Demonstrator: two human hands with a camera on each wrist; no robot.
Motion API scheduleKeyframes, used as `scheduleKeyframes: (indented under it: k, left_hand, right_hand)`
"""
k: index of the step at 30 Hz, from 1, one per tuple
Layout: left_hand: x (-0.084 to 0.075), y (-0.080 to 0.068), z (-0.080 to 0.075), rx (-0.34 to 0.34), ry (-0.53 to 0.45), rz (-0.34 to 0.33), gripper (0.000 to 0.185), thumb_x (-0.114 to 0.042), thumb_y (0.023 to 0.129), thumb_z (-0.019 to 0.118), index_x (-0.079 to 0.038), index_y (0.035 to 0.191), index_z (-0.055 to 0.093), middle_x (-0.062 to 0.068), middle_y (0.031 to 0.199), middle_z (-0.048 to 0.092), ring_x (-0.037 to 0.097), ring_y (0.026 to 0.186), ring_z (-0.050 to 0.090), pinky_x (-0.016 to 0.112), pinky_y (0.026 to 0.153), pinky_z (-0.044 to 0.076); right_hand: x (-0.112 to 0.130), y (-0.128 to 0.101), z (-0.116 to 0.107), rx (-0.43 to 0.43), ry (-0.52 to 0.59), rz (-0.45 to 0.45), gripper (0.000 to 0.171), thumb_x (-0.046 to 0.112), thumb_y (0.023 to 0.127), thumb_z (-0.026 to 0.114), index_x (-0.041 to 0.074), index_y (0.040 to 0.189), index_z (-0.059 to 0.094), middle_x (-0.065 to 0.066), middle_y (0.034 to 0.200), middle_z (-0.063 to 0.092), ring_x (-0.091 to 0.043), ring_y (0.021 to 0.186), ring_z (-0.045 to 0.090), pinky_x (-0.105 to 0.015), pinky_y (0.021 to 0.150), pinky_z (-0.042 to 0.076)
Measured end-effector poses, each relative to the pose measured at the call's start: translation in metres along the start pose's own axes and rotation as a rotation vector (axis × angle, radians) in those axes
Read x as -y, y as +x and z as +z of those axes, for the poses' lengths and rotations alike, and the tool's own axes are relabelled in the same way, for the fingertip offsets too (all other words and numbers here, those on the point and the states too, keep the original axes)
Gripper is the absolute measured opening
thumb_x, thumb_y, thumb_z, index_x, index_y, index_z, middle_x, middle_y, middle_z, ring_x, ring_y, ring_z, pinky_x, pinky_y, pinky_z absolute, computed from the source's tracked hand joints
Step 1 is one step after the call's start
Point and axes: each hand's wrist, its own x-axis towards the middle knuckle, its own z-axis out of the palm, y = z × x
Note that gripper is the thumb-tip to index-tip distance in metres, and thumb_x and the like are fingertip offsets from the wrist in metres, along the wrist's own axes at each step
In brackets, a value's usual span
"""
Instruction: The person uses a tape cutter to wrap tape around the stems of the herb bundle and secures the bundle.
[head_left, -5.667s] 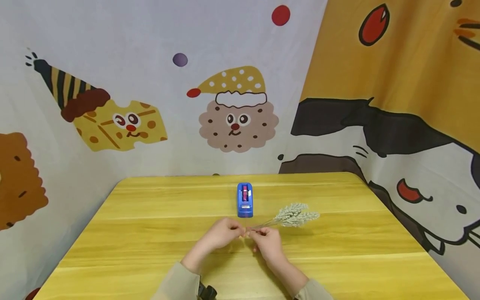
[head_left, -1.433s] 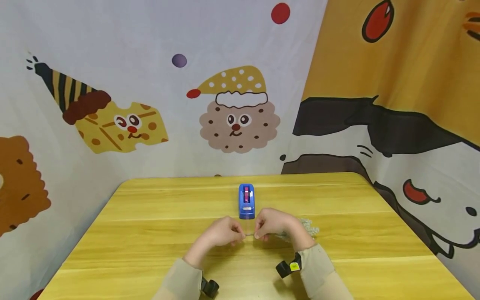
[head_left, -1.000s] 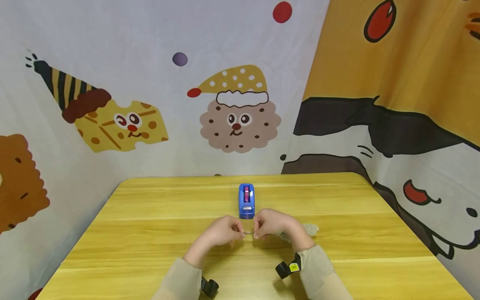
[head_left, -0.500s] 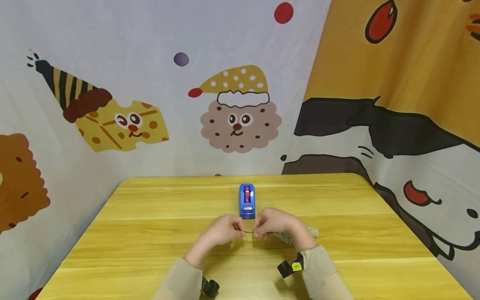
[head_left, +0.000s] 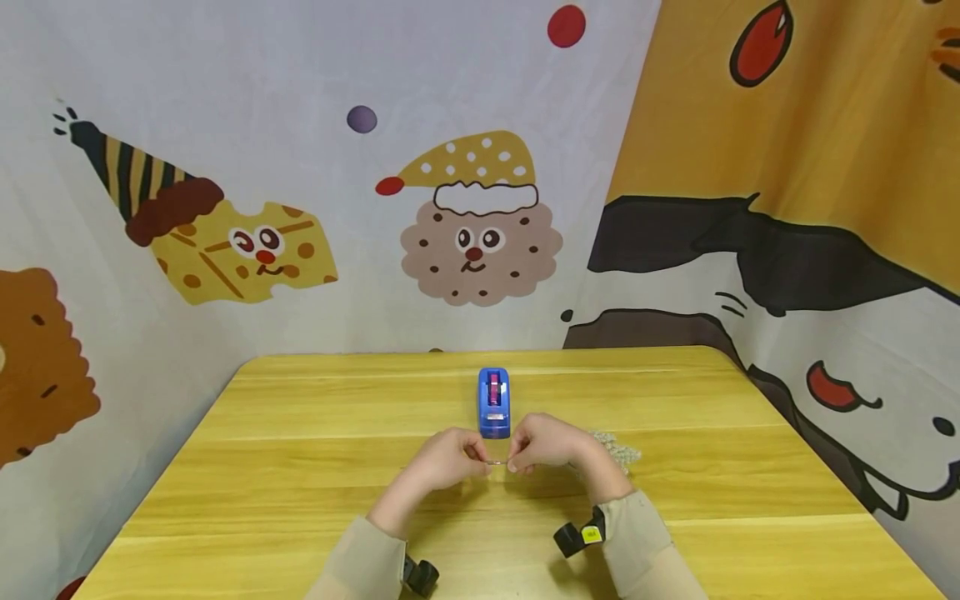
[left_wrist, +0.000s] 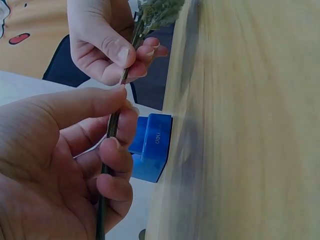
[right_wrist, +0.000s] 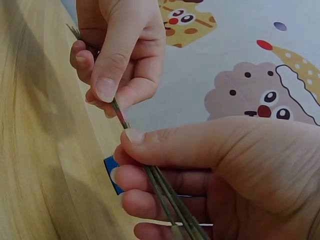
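A bunch of thin green stems runs between my two hands, with pale green, grain-like heads (head_left: 618,452) partly hidden behind my right wrist. My left hand (head_left: 450,458) pinches the stems (left_wrist: 114,120) toward their cut ends, thumb against curled fingers. Close by, my right hand (head_left: 547,440) pinches them on the side of the heads. In the short gap between the fingertips, a reddish stretch shows on the stems (right_wrist: 120,114). A blue tape dispenser (head_left: 493,408) with a pink-red core stands just beyond the hands, and both wrist views show part of it.
The wood-grain table (head_left: 315,408) extends around the hands. A cartoon-printed cloth (head_left: 300,125) hangs behind it and on both sides. Black wrist cameras (head_left: 577,536) sit at the beige cuffs.
Since the earliest frame, my right hand has turned over and its wrist now covers part of the heads. Over the last second the hands barely move, while the heads shift slightly behind the wrist.
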Motion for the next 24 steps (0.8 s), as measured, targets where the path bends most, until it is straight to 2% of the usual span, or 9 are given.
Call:
scheduleKeyframes:
  k: [4,8,12,18,24]
  left_hand:
    - [0.0009,-0.0003,-0.0007,0.009,-0.016,-0.007,0.007,-0.019,0.077,0.066,-0.014,0.074,0.063,-0.003,0.069,0.059,0.012,0.058,0.052,0.029,0.051,0.043]
    - [0.0002,-0.0016,-0.0025,0.023,-0.022,-0.007,0.013,-0.021,0.082,0.06,-0.01,0.079,0.067,0.004,0.07,0.061,0.01,0.05,0.045,0.026,0.045,0.038]
    - [-0.0008,-0.0031,-0.0037,0.035,-0.002,0.0,0.017,-0.021,0.085,0.056,-0.009,0.081,0.068,0.008,0.071,0.062,0.009,0.045,0.039,0.023,0.041,0.032]
    - [0.0014,-0.0018,-0.0038,0.034,0.05,0.029,0.017,-0.021,0.085,0.057,-0.011,0.078,0.068,0.001,0.068,0.06,0.009,0.049,0.041,0.024,0.043,0.034]
    - [0.0025,-0.0005,-0.0033,0.015,0.081,0.059,0.014,-0.019,0.084,0.059,-0.011,0.078,0.069,0.0,0.068,0.061,0.008,0.049,0.042,0.023,0.044,0.035]
  right_hand:
    - [0.0011,0.0005,0.0005,-0.008,-0.034,-0.014,0.008,0.007,0.072,0.068,0.01,0.066,0.065,0.001,0.059,0.058,-0.012,0.053,0.05,-0.025,0.049,0.04]
    - [0.003,0.0005,0.0014,-0.01,-0.055,-0.014,0.008,0.006,0.072,0.068,0.009,0.066,0.064,0.002,0.059,0.058,-0.009,0.052,0.049,-0.025,0.049,0.041]
    - [0.0031,0.001,0.0025,-0.013,-0.081,-0.007,0.008,0.007,0.073,0.068,0.008,0.067,0.064,0.002,0.06,0.057,-0.012,0.053,0.051,-0.025,0.049,0.041]
    - [0.0028,0.0008,0.0039,-0.003,-0.094,0.002,0.009,0.007,0.075,0.066,0.009,0.068,0.06,0.002,0.061,0.057,-0.021,0.055,0.057,-0.027,0.048,0.043]
    - [0.0019,0.0007,0.0029,0.004,-0.051,-0.001,0.007,0.009,0.078,0.063,0.006,0.072,0.064,-0.002,0.061,0.058,-0.021,0.052,0.057,-0.036,0.051,0.048]
